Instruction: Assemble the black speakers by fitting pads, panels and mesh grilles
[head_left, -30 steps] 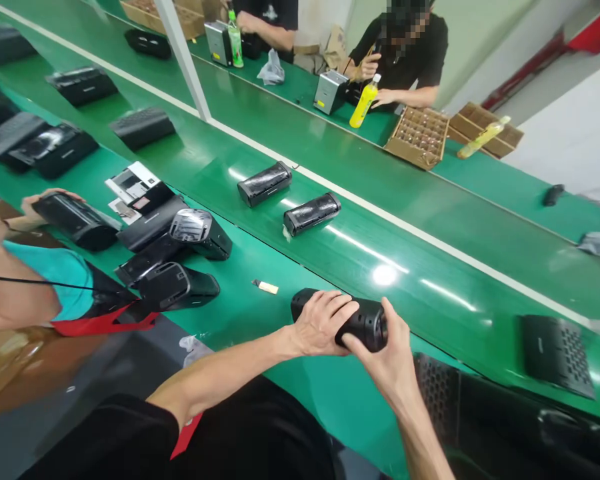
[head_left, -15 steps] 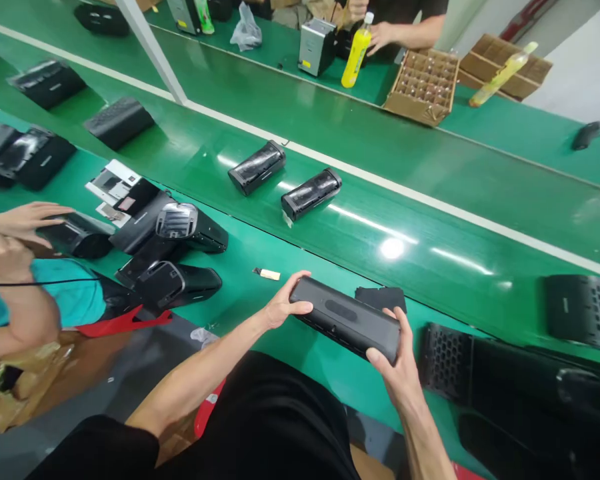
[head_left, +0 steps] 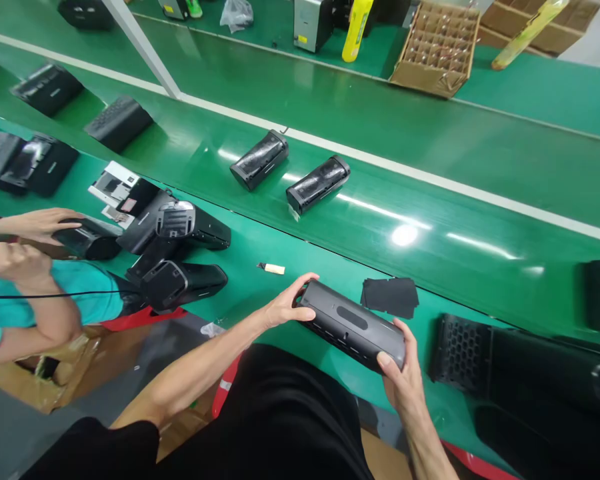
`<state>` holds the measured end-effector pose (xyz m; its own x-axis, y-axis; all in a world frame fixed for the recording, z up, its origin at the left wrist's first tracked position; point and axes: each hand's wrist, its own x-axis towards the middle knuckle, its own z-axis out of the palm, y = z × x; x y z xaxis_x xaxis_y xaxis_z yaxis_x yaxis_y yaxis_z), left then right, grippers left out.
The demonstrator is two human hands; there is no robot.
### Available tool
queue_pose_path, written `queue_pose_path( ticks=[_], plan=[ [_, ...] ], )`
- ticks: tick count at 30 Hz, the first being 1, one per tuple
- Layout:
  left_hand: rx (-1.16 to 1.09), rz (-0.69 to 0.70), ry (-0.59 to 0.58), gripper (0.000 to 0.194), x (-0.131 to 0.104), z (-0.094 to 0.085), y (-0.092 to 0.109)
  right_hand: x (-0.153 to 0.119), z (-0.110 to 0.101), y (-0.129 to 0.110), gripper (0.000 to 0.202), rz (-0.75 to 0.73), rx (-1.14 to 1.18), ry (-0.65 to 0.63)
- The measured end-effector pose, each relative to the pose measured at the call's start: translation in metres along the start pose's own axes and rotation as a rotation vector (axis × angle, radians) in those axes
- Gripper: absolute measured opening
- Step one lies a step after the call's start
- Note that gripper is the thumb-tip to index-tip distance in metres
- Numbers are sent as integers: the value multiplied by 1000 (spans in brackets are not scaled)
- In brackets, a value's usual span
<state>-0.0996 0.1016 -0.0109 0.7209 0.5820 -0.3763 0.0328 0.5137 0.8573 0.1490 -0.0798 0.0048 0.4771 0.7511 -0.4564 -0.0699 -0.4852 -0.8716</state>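
A long black speaker housing (head_left: 353,328) with rounded edges and an oval recess on its top face is held above the green bench by both hands. My left hand (head_left: 293,305) is closed round its left end, the thumb lying on the near edge. At the opposite end, my right hand (head_left: 401,365) grips it between thumb and fingers. A row of slots shows along the near side. Just beyond the housing lie thin black sheets (head_left: 391,297), stacked unevenly. A small tool with a cream handle (head_left: 274,269) rests on the bench beyond my left hand.
Two black speakers (head_left: 260,160) lie on the green conveyor (head_left: 430,147). More black housings (head_left: 195,283) crowd the bench at left, beside a co-worker's hands (head_left: 23,263). Large dark housings (head_left: 535,360) stand at right. Across the line are a divided carton (head_left: 437,50) and a yellow bottle (head_left: 357,30).
The view has tilted downward. Both hands still hold the housing, which has turned slightly so more of its slotted near side shows. More of the black sheets is visible beyond it.
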Motion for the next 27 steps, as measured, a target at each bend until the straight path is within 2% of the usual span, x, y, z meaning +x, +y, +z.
queue_pose_path(
  ticks=[6, 8, 10, 13, 15, 19, 21, 25, 27],
  plan=[
    [8, 32, 231, 88, -1, 17, -19, 1, 9, 4, 99, 72, 87, 24],
    [-3, 42, 204, 89, -5, 18, -17, -1, 7, 0, 104, 84, 112, -12],
    [8, 49, 123, 92, -13, 16, -9, -7, 1, -8, 106, 59, 97, -41],
    [46, 35, 42, 90, -26, 10, 4, -21, -6, -16, 102, 17, -12, -64],
    [67, 29, 40, 89, -32, 9, 6, -27, -5, -13, 98, 11, -42, -56],
    [128, 9, 165, 87, -34, 9, -9, -26, 10, 8, 93, 87, 90, -6],
    [147, -22, 191, 86, -34, 6, -18, -23, 13, 18, 94, 156, 167, -17],
    [112, -95, 56, 93, -35, -4, -26, -22, 8, 25, 98, 278, 213, -65],
    [49, -113, 41, 96, -33, -3, -30, -21, 6, 24, 99, 316, 249, -57]
  ],
)
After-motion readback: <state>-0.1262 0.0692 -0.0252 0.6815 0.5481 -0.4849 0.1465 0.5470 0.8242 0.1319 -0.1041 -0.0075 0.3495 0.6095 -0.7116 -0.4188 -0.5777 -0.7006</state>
